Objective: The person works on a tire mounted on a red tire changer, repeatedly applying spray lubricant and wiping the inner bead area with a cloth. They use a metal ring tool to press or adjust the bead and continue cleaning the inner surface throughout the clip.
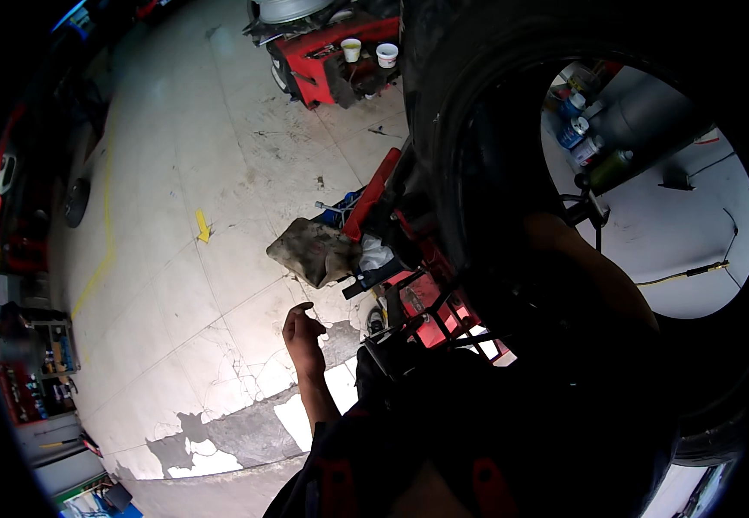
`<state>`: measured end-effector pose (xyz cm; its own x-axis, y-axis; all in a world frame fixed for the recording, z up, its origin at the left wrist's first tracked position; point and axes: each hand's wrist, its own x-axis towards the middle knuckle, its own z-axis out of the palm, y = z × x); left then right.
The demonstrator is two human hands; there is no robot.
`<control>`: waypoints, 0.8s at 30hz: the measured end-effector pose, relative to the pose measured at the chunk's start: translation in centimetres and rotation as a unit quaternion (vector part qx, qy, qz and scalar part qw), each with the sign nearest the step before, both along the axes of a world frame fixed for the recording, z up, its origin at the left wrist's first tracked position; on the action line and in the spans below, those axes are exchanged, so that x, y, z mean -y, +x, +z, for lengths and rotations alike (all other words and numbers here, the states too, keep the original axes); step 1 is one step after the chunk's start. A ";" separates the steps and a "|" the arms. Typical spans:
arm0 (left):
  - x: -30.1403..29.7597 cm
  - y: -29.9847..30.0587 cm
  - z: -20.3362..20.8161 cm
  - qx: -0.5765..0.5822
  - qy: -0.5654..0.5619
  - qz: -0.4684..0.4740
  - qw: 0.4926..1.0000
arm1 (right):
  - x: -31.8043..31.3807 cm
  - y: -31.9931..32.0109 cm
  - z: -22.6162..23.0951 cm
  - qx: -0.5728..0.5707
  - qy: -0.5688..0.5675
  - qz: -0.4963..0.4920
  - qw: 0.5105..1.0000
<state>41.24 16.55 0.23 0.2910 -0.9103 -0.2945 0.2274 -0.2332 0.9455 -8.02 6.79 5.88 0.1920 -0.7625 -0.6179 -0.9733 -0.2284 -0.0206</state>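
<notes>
A large black tyre [443, 95] stands upright close in front of me on the right. My right forearm crosses its opening, and my right hand [545, 230] is at the tyre's inner edge in deep shadow. Its fingers are hidden, so whether it grips the tyre cannot be told. My left hand [303, 330] hangs in the air left of the tyre, over the floor, thumb and forefinger apart and nothing in it. Ahead of that hand, a dirty, stained cloth [312, 250] is draped beside a red machine part [372, 194].
Through the tyre's opening show several cans [574, 132] and a yellow air-line fitting [707, 268]. A red machine [327, 65] bearing two white tubs stands at the far side. Shelving [53, 350] lines the left. A yellow arrow [203, 226] marks the pale, worn floor [158, 285].
</notes>
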 end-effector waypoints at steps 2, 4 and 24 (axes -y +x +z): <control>1.2 -1.8 1.2 0.007 -0.005 -0.066 0.998 | -0.2 0.0 1.1 0.021 0.029 -0.054 0.998; 2.3 -4.2 2.6 0.049 -0.001 -0.134 0.990 | 0.2 0.9 1.4 0.108 -0.056 -0.098 0.988; 3.4 -18.5 4.0 0.415 -0.126 -0.448 0.782 | 10.7 5.4 1.6 0.150 -0.332 -0.217 0.906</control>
<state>22.74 13.11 4.19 -0.5013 -0.8568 -0.1209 -0.6369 0.2708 0.7219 -2.60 -3.94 7.48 -0.1319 -0.9907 0.0337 -0.9478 0.1161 -0.2970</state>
